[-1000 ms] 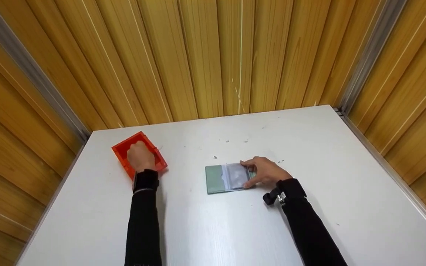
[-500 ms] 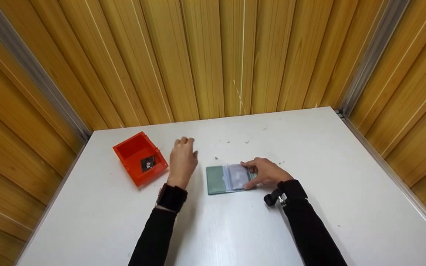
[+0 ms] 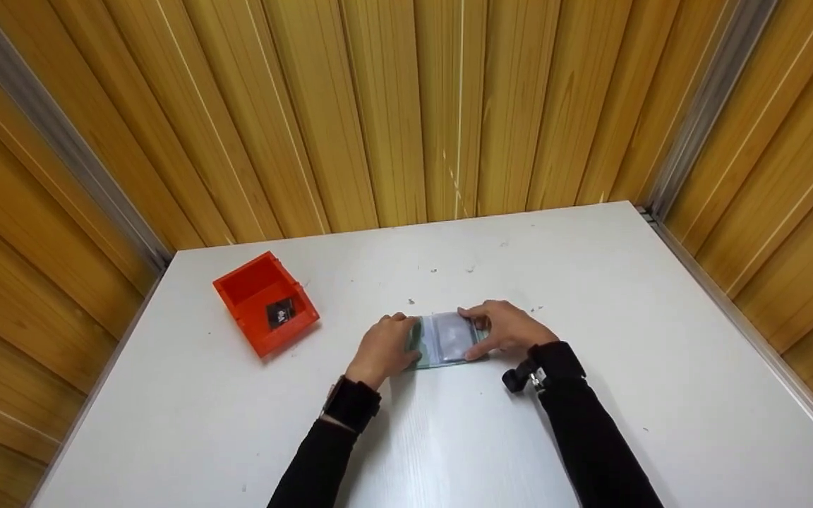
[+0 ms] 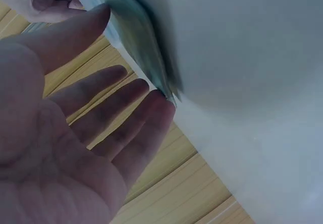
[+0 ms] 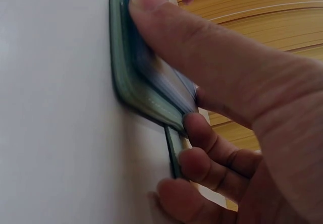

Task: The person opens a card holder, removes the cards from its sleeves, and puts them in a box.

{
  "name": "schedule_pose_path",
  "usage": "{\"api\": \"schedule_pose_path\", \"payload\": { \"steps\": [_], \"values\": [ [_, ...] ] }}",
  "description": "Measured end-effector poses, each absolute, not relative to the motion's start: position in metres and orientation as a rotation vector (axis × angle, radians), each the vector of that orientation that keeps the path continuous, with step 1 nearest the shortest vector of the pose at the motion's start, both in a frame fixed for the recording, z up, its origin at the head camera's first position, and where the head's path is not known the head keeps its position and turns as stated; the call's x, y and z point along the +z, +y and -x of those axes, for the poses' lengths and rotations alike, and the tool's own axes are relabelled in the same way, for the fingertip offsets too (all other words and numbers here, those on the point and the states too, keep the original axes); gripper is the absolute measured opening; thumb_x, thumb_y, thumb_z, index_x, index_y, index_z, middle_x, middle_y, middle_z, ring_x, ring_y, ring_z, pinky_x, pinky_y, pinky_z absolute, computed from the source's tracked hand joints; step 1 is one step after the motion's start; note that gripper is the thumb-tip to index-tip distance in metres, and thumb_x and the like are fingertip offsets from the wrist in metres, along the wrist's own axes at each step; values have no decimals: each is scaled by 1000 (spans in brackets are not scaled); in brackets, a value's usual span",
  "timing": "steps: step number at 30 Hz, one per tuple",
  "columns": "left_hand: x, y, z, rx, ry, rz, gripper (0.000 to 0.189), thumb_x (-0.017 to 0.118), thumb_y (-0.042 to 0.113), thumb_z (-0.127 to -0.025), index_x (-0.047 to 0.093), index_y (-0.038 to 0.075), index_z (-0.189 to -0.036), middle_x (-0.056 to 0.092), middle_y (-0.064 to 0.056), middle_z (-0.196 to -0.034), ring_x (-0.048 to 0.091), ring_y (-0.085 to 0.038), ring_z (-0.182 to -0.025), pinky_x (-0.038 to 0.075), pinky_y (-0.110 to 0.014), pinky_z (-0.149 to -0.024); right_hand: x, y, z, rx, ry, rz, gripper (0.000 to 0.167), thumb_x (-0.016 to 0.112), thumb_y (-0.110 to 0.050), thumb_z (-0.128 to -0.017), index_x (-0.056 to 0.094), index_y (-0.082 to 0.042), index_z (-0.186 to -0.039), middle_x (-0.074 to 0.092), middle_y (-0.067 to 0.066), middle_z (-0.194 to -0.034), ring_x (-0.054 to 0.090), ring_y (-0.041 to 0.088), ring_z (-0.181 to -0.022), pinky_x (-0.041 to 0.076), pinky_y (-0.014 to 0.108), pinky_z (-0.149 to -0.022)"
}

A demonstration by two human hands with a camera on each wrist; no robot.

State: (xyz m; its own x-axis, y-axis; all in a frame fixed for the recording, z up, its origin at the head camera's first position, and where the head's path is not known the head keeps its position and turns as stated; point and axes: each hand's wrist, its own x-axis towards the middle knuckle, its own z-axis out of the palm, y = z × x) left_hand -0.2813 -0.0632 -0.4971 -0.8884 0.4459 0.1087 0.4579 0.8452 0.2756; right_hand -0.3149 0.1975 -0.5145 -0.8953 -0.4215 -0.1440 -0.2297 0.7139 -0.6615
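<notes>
An opened green card holder with clear plastic sleeves lies on the white table. My right hand grips its right end, thumb on the near side of the sleeves and fingers at the far side. In the right wrist view, that thumb presses the stacked sleeves, and a narrow green strap sticks out by the fingertips. My left hand is at the left cover. In the left wrist view its fingers are nearly straight, with fingertips right at the cover's corner and the thumb over its edge.
A red plastic bin stands on the left of the white table. Inside it lies a dark card with white markings. Wood-patterned panels rise behind and on both sides of the table.
My left hand has come out of the red bin and moved right to the card holder's left cover, uncovering the dark card. My right hand keeps its grip in place.
</notes>
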Motion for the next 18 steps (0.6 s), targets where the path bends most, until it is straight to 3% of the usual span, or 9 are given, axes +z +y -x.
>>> {"api": "schedule_pose_path", "payload": {
  "steps": [7,14,18],
  "values": [
    [-503,-63,279,-402,-2975,726,41,85,19,-86,73,2,-121,73,-15,-112,68,-29,-99,59,-42,-89,-514,198,313,-958,2653,550,90,98,-34,-69,58,-14,-147,61,3,-101,50,17,-93,43,33,-84],
    [-503,-65,279,-413,-2988,718,41,84,20,-88,73,1,-123,72,-15,-119,68,-30,-105,57,-43,-95,-511,197,312,-906,2667,619,88,96,-36,-72,57,-16,-148,61,3,-99,51,17,-90,43,31,-80],
    [-503,-65,280,-432,-2977,737,41,83,20,-88,72,1,-123,72,-16,-119,67,-31,-106,57,-43,-95,-509,198,312,-911,2669,609,77,96,-33,-72,65,-20,-141,63,2,-98,52,17,-88,44,31,-77]
  ]
}}
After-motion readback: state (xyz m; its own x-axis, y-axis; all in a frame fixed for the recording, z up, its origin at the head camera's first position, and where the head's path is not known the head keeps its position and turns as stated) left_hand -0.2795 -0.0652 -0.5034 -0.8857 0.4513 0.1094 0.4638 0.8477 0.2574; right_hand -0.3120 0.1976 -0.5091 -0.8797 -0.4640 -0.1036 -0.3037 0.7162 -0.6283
